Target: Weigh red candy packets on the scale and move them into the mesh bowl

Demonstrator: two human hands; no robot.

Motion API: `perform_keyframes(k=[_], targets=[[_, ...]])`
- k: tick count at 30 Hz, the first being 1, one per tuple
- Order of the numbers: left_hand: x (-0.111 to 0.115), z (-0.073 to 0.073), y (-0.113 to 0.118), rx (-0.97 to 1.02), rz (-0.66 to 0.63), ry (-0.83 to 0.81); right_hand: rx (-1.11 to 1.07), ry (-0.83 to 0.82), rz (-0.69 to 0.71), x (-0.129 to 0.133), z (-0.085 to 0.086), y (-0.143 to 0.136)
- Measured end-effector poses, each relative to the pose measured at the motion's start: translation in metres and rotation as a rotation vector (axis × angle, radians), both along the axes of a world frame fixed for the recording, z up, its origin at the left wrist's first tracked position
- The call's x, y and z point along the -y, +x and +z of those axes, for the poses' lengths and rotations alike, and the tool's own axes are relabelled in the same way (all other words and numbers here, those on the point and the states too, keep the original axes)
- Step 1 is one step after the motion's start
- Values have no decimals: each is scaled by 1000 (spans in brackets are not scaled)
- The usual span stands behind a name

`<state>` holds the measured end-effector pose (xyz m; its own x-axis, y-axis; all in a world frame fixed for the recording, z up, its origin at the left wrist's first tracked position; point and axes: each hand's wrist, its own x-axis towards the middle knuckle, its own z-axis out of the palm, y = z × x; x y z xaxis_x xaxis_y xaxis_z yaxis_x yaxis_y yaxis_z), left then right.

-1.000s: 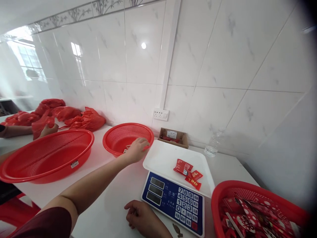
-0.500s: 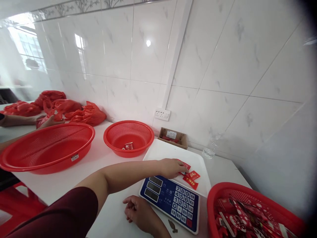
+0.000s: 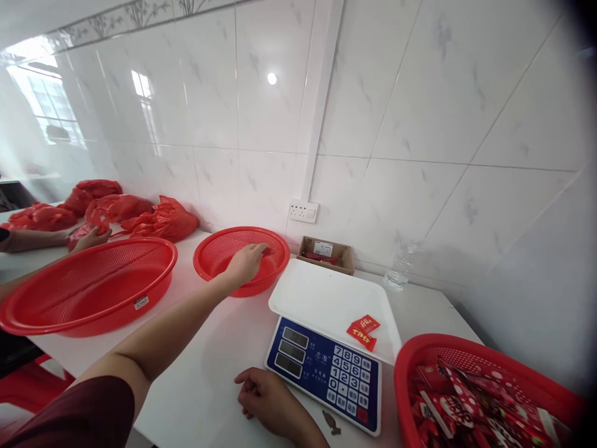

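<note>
My left hand [image 3: 246,264] is over the small red basket [image 3: 219,239], its fingers closed on a small red packet [image 3: 267,251] that shows only in part. My right hand [image 3: 265,398] lies on the white table, its index finger stretched out and the others loosely curled, with nothing seen in it. Beside it is a scale with a blue keypad [image 3: 321,367] and a white tray [image 3: 321,292]. Two red packets [image 3: 364,331] lie touching on the tray's right part. A small brown object [image 3: 331,422] is near the scale's front edge.
A basket full of red packets [image 3: 466,398] stands at the right. A large red basket [image 3: 97,286] is at the left, with red bags [image 3: 163,219] and another person's hands [image 3: 91,239] behind it. A cardboard box [image 3: 347,258] and clear plastic container [image 3: 398,270] are near the wall.
My left hand has moved left from the scale's tray to over the small basket, taking a red packet with it. My right hand has stayed about where it was.
</note>
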<state>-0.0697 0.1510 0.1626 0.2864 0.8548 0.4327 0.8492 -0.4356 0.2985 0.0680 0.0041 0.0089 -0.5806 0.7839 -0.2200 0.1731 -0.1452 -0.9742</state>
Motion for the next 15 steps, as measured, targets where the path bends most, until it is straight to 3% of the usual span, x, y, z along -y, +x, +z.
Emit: perform_keyframes(k=[2,4,8,11,13,15], targets=[[0,0,-2,12,19,16,7,0,7,0,1,0],[6,-4,11,-3,-60,3,12,-1,7,1,1,-1],[28,-18,68,-94,-384,-68,2,6,0,0,0,-1],[44,-27,116,-251,-715,-128,14,32,15,0,2,1],[48,-31,143,-298,-805,-196,30,72,31,1,7,3],[48,-35,165,-322,-790,-248,40,105,44,3,13,5]])
